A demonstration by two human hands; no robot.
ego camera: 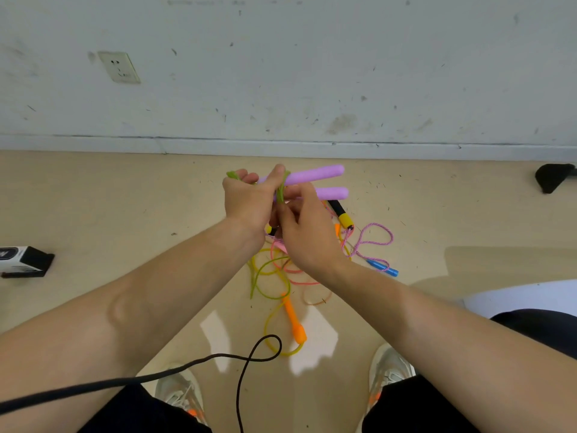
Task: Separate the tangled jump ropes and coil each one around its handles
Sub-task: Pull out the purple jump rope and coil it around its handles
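L hand (246, 198): fingers curled tight round the two purple foam handles (315, 177), held side by side above the floor (125, 198), free ends pointing right.
R hand (303, 232): fingertips closed on the green cord (282, 190) where it loops across both handles; looks like a pinch, thumb side mostly out of sight.
Where it is: this rope is up in the hands, mid-wrap; its slack prob. drops behind the wrists.
Handling: foam is light and squashy w/ good friction, so clamp near the cord end. Cord is thin, smooth and springy; it will likely unwind if tension drops, so keep it taut close to the wrap.
Other ropes: floor tangle (274, 276) directly below; orange handle (295, 323), blue handle (382, 267), black-and-yellow handle (342, 215) and braided pink rope (371, 242) show.
Hidden: no. of turns already on; crossings under the hands; which cord joins which handle; a 2nd black-and-yellow end only peeks out by the wrists.
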